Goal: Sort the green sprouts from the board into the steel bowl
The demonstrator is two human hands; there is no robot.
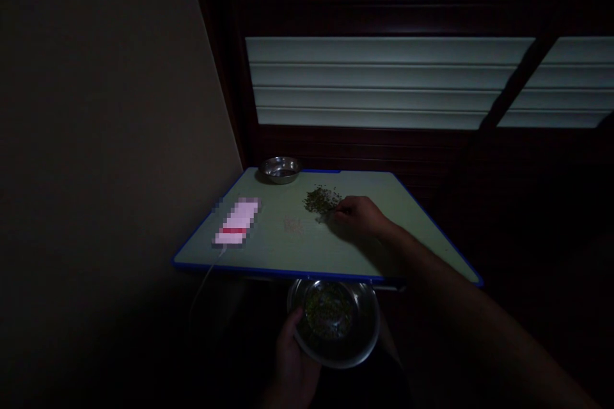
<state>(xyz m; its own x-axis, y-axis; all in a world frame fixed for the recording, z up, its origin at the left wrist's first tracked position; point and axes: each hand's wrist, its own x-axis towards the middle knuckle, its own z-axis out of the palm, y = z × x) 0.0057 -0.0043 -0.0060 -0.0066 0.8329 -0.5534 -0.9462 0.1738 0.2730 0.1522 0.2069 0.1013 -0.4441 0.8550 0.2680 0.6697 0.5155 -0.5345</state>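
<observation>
My left hand [296, 348] is closed on the rim of a metal bowl [367, 326], thumb over the near left edge, just below the table's front edge. Small green, bean-like grains lie inside that bowl. On the pale green tabletop [268, 252] is a loose pile of small dark green grains [319, 198]. My right hand [357, 212] reaches in from the right, its fingers drawn together at the pile's right edge. What those fingertips hold, if anything, is too dark to make out. A small patch of pale pinkish bits [292, 225] lies left of the hand.
A second, smaller metal bowl [281, 169] stands at the table's back left corner, with something dark in it. A phone with a blurred, lit screen [237, 222] lies at the left, its cable [207, 273] hanging over the front edge. Behind stands a dark slatted panel [384, 147].
</observation>
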